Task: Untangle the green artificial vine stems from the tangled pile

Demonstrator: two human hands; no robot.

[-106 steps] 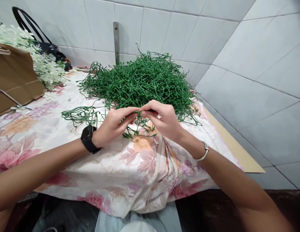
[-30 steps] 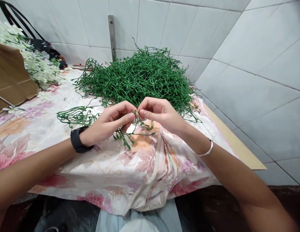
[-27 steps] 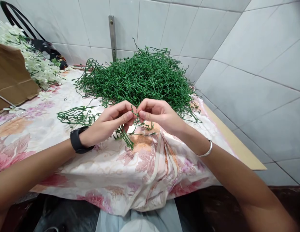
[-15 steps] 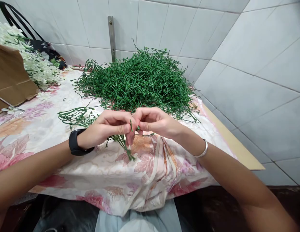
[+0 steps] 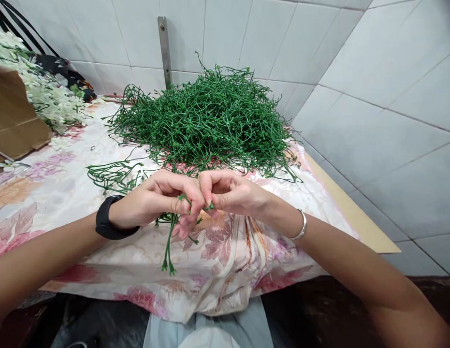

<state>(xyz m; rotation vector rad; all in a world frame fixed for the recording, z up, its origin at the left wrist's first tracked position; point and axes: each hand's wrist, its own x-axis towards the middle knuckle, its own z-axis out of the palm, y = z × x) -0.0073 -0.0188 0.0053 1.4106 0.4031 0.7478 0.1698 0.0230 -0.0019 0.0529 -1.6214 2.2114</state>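
Observation:
My left hand (image 5: 166, 198), with a black band at the wrist, is closed on several green stems (image 5: 169, 251) that hang below its fingers. Right beside it, my right hand (image 5: 232, 193) pinches a small green stem tip (image 5: 210, 206) between thumb and forefinger. The fingertips of both hands meet above the front part of the flowered cloth. Behind them rises a big tangled pile of green stems (image 5: 213, 121). A smaller bunch of green stems (image 5: 112, 175) lies on the cloth to the left of the pile.
White artificial flowers (image 5: 47, 96) and a brown cardboard piece (image 5: 14, 116) stand at the left. A dark bag (image 5: 61, 70) is behind them. The flowered cloth (image 5: 65, 203) covers the table, with a tan board edge (image 5: 355, 212) at the right. Tiled walls (image 5: 228, 34) close the back and right.
Both hands have come slightly lower in the view and stay together. The stems hanging from my left hand have swung left and now point more steeply down.

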